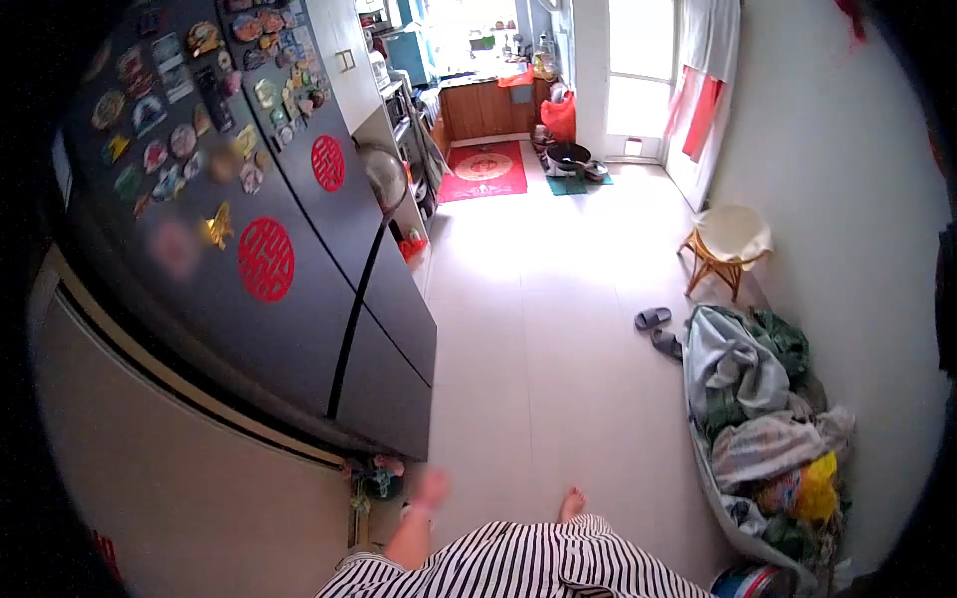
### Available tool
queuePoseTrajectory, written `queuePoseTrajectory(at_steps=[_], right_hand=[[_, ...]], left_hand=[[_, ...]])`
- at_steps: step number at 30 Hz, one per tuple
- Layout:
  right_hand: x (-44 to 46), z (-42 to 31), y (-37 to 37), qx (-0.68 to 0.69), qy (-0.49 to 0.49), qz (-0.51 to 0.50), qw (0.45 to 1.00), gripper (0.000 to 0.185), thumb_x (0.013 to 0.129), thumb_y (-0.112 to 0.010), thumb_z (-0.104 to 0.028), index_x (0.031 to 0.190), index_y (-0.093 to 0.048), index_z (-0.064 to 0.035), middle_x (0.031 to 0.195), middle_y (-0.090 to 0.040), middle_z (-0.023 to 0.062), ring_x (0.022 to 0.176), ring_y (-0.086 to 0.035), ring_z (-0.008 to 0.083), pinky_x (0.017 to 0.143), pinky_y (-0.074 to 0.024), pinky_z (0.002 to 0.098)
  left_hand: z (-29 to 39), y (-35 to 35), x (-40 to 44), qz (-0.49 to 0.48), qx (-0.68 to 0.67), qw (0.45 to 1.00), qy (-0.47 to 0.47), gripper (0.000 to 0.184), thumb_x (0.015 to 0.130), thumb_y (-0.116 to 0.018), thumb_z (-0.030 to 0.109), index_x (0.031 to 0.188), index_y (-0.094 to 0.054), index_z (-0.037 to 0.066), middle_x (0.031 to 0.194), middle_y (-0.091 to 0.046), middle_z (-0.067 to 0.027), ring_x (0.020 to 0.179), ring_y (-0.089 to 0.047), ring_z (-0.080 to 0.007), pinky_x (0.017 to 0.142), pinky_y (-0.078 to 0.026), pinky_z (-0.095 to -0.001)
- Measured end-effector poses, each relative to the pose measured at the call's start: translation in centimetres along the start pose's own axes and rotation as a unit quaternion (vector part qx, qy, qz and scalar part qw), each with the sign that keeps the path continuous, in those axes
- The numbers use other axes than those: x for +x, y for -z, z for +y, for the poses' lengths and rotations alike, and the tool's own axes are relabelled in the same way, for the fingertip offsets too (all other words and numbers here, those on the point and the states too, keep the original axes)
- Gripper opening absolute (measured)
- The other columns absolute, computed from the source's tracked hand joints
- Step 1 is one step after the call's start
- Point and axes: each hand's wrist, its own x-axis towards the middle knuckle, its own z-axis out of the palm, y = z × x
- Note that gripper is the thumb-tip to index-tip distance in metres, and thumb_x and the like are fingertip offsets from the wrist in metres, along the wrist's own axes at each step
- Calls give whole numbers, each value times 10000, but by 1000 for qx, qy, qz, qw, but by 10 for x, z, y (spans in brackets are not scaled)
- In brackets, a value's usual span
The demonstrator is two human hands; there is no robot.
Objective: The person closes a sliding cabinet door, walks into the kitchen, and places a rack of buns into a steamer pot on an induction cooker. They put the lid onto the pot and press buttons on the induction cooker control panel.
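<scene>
My left hand (430,488) hangs low in front of me, left of my striped clothing (498,563), and is smeared by motion, so its fingers do not show clearly. A plant with pink flowers (384,476) stands just left of it, by the lower corner of a dark fridge (389,399). Whether the hand holds anything cannot be made out. My right hand is out of view. One bare foot (571,503) shows on the pale tiled floor (528,399).
Bags and cloths (763,429) lie piled along the right wall, near grey slippers (654,318) and a cushioned rattan stool (733,239). Farther ahead are a red mat (483,171), a black pan (568,155) and wooden kitchen cabinets (486,110).
</scene>
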Motion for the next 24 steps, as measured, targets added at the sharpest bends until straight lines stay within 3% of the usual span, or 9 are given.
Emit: queuePoseTrajectory(at_steps=[2,4,7,8,13,19,22,23,24], right_hand=[[43,-76,66,-103,56,8,993,279,881,-578,-253,940,-695,-7,854,-694,157,727,-663,241,719,-524,405],[100,-166,137,-220,146,41,964,298,886,-576,-260,964,-700,-1,894,-707,166,762,-675,248,758,-533,414],[114,-367,230,113,261,91,955,384,897,-564,-317,808,-687,36,716,-682,150,596,-646,240,679,-539,398],[86,-442,262,58,308,127,941,492,941,-535,-418,706,-667,-7,661,-671,82,567,-650,243,590,-534,395],[131,-684,331,207,430,121,870,479,957,-500,-524,822,-618,-80,688,-650,52,593,-651,174,532,-481,337],[175,-760,337,63,263,6,963,388,945,-529,-428,850,-643,-68,708,-645,53,601,-601,153,558,-476,323],[195,-787,349,-159,192,11,968,433,932,-531,-447,825,-658,-47,732,-665,77,639,-618,175,581,-496,344],[198,-806,354,-152,162,0,975,438,930,-530,-446,825,-661,-41,736,-667,87,646,-623,184,590,-500,351],[205,-830,361,-145,137,-4,980,442,929,-529,-444,826,-664,-36,740,-669,97,654,-629,194,598,-503,357]], left_hand=[[-2,-27,10,47,150,987,-18,323,919,-560,314,1057,-665,41,998,-695,-167,890,-653,-294,806,-507,-442],[12,-39,10,2,188,979,76,176,894,-616,182,1014,-654,59,866,-657,-55,706,-622,-143,562,-503,-336],[73,-62,2,17,146,939,311,194,902,-571,248,929,-653,74,967,-680,-133,812,-634,-228,702,-498,-416],[84,-70,17,17,147,935,322,192,900,-573,245,955,-646,77,984,-676,-134,827,-635,-231,711,-500,-416],[151,-99,154,9,176,920,350,244,890,-584,234,1087,-613,92,1069,-659,-142,900,-640,-249,755,-514,-417],[238,-117,361,-35,277,903,327,384,878,-598,220,1245,-573,111,1172,-638,-152,987,-646,-270,809,-530,-418],[286,-119,499,-178,680,700,123,464,872,-604,214,1324,-553,120,1223,-628,-156,1031,-649,-280,836,-538,-419],[320,-117,553,-131,703,693,86,467,883,-608,207,1340,-537,148,1204,-628,-147,1023,-659,-270,844,-548,-443],[358,-124,599,7,377,914,150,414,875,-597,154,1287,-565,123,1120,-644,-136,943,-673,-271,805,-555,-423]])
